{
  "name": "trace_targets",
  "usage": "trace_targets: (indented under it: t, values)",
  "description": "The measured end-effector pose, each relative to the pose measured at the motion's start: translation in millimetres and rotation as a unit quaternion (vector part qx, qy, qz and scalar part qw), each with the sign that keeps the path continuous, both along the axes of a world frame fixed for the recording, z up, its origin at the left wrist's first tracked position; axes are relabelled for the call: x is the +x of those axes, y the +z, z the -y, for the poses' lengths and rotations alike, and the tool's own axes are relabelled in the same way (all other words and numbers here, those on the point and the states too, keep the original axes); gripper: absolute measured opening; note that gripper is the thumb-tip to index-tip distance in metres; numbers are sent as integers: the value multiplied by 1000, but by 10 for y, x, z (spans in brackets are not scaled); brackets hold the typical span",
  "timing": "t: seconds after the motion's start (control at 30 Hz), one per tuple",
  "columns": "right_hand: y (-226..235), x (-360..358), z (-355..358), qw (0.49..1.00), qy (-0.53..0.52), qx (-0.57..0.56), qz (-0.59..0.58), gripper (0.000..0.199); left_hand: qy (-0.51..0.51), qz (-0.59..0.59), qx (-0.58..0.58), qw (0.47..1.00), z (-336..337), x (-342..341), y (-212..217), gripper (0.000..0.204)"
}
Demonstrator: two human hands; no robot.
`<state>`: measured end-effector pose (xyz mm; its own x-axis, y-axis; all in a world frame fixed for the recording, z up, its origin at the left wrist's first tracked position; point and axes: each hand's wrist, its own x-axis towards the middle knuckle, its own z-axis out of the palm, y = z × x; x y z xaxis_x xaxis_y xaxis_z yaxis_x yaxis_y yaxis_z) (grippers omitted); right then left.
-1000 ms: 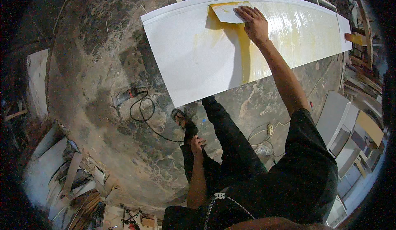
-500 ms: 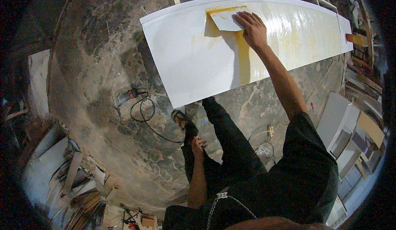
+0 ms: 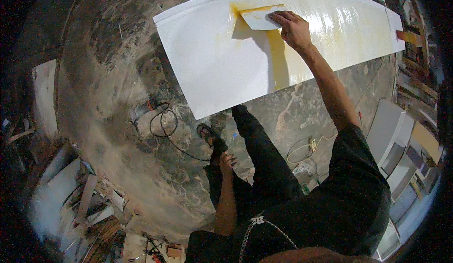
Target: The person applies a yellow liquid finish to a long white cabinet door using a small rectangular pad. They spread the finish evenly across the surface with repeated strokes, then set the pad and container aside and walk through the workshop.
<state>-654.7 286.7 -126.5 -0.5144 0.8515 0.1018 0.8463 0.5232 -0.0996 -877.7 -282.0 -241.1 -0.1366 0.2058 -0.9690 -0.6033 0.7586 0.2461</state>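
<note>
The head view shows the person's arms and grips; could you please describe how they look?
The right grip and left grip are bare, ungloved hands. The right sleeve and left sleeve are black and short, leaving both forearms uncovered.

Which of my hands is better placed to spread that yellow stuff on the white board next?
Your right hand, probably: it holds the white card over the white board, close to the yellow stuff. Your left hand is down at your leg, well away from the board.

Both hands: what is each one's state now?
Left hand: at the dark trouser leg; grip cannot be told.
Right hand: holding the white spreader.
</note>
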Motion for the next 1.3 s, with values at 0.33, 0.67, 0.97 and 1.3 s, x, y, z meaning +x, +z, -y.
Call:
trace_targets:
  t: [0.33,0.67,0.97,1.3]
  values:
    - [202,347,1342,998,-22,-51,-1,51,25,116,65,991,853,-322,-601,60]
    - [156,977,3263,973,-3,-215,78,58,-59,0,152,987,726,-482,-333,60]
    - [989,-695,1761,992,-22,-8,-128,75,48,134,54,988,1290,-708,-818,62]
    - [155,-1200,350,995,12,93,-38,57,76,100,-16,992,640,-89,-51,66]
